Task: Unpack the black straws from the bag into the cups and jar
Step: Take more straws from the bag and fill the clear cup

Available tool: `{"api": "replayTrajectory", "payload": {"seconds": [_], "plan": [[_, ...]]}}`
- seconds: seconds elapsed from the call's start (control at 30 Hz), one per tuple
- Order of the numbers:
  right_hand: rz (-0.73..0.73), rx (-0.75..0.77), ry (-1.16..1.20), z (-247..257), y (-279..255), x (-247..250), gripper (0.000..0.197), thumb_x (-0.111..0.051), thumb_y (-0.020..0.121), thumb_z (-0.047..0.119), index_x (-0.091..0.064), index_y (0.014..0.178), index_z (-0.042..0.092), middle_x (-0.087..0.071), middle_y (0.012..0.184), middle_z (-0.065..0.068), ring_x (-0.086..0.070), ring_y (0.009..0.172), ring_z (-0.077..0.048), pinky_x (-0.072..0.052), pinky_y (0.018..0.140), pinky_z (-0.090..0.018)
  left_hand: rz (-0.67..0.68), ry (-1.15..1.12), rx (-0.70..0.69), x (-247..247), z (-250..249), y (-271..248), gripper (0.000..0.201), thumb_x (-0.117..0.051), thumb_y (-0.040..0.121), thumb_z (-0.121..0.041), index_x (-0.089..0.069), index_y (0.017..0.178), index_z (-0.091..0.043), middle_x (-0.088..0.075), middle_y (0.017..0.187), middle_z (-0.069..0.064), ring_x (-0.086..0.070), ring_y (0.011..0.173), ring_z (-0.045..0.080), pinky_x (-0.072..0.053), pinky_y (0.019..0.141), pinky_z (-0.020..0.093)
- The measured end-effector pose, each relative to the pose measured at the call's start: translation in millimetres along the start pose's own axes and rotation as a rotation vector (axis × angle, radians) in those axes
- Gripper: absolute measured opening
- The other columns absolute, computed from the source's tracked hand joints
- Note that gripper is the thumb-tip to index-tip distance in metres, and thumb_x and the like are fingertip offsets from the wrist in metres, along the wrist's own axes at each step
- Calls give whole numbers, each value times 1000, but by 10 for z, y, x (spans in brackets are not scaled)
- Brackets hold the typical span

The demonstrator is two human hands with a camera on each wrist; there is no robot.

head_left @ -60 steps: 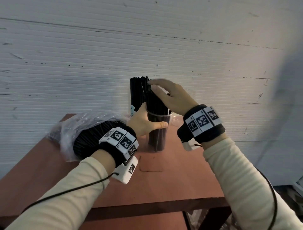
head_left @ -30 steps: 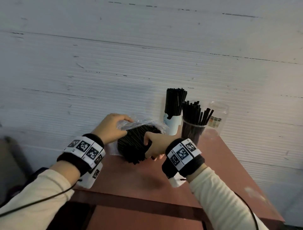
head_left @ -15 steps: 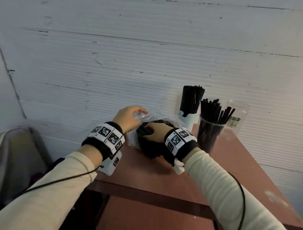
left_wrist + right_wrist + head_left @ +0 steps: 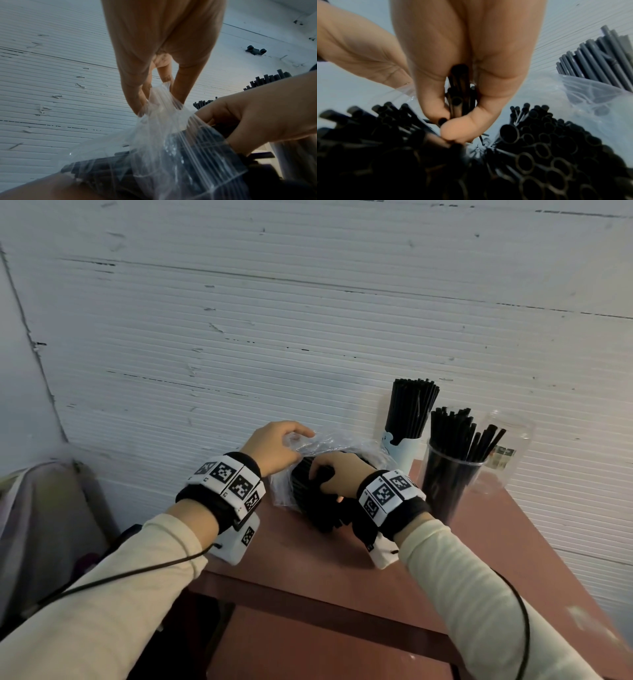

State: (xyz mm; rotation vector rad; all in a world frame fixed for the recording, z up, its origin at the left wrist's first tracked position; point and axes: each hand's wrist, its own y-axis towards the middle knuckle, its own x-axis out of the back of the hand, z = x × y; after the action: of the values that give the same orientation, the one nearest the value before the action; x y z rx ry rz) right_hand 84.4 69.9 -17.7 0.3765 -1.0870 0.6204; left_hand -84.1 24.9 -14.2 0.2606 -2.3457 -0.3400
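The left hand [image 4: 274, 447] pinches the bag [image 4: 346, 441] rim at 12 o'clock of the straws [image 4: 301, 484]; the right hand [image 4: 337, 474] grasps a few straws inside.

Head view downward — wrist views close

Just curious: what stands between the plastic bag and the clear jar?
Two cups of black straws: a white cup, then a clear cup, before the jar. Head view.

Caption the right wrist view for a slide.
Right hand pinches a few black straws from the bundle inside the clear plastic bag.
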Motion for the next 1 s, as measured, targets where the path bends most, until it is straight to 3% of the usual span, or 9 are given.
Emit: {"api": "replayTrajectory", "payload": {"seconds": [0.1, 0.2, 0.3, 0.43, 0.53, 0.63, 0.8, 0.9, 1.0], "plan": [[8, -19, 25, -38, 9, -26, 26, -63, 85, 7, -64, 109, 15, -62, 98, 1, -60, 60, -11, -55, 62, -23, 15, -29, -7, 5, 20, 11, 48, -70, 77, 0, -67, 109, -36, -61, 131, -4, -58, 119, 14, -48, 98, 31], [29, -19, -25, -22, 15, -63, 32, -67, 81, 7, -62, 112, 16, -60, 102, 0, -60, 80, -17, -55, 77, -31, 23, -29, -20, 7, 22, 15, 45, -71, 80, -2, -66, 115, -30, -60, 131, -5, -51, 126, 11, -39, 100, 23], [29, -5, -64, 16, 24, -70, 33, -67, 78, 5, -62, 108, 17, -60, 103, 0, -59, 93, -20, -53, 81, -33, 28, -37, -21, 13, 16, 6, 45, -70, 81, -1, -66, 116, -28, -60, 131, -5, -50, 127, 10, -38, 97, 20], [-14, -23, 5, 4, 19, -35, 30, -64, 78, 1, -68, 103, 18, -65, 96, 0, -63, 78, -15, -56, 68, -25, 35, -47, -45, 13, -8, -19, 46, -70, 82, -2, -63, 123, -22, -59, 132, -6, -49, 128, 10, -38, 101, 21], [-65, -24, 36, -43, -40, 13, 31, -66, 76, 3, -71, 98, 23, -67, 89, 3, -63, 68, -8, -46, 55, -12, 26, -34, -44, -7, 1, -49, 48, -70, 83, -3, -62, 126, -22, -60, 131, -5, -58, 115, 14, -41, 91, 19], [-91, -11, 55, -126, -179, 128, 28, -69, 76, 5, -72, 92, 28, -67, 84, 5, -63, 66, -7, -46, 56, -11, 0, 8, -34, -35, 39, -75, 48, -70, 83, -7, -60, 126, -27, -59, 131, -4, -62, 103, 21, -44, 81, 20], [-64, 32, 124, -315, -508, 417, 27, -70, 77, 1, -74, 95, 21, -69, 91, 4, -67, 76, -13, -55, 68, -20, -107, 144, -181, -116, -62, -165, 58, -69, 79, -10, -51, 132, -26, -44, 138, -1, -46, 125, 15, -32, 96, 19], [-45, 36, 214, -390, -675, 539, 27, -69, 78, -3, -74, 98, 14, -68, 78, 6, -62, 61, -2, -51, 63, -16, 61, 286, -329, -265, -247, -217, 71, -71, 76, -13, -42, 140, -22, -38, 144, -4, -39, 131, 12, -28, 101, 16], [-25, 52, 345, -454, -800, 607, 27, -69, 78, -5, -74, 99, 12, -68, 75, -2, -61, 60, -11, -49, 61, -18, 175, 480, -405, -501, -350, -161, 83, -76, 68, -31, -38, 141, -25, -42, 143, -7, -40, 131, 13, -32, 112, 36]]}}
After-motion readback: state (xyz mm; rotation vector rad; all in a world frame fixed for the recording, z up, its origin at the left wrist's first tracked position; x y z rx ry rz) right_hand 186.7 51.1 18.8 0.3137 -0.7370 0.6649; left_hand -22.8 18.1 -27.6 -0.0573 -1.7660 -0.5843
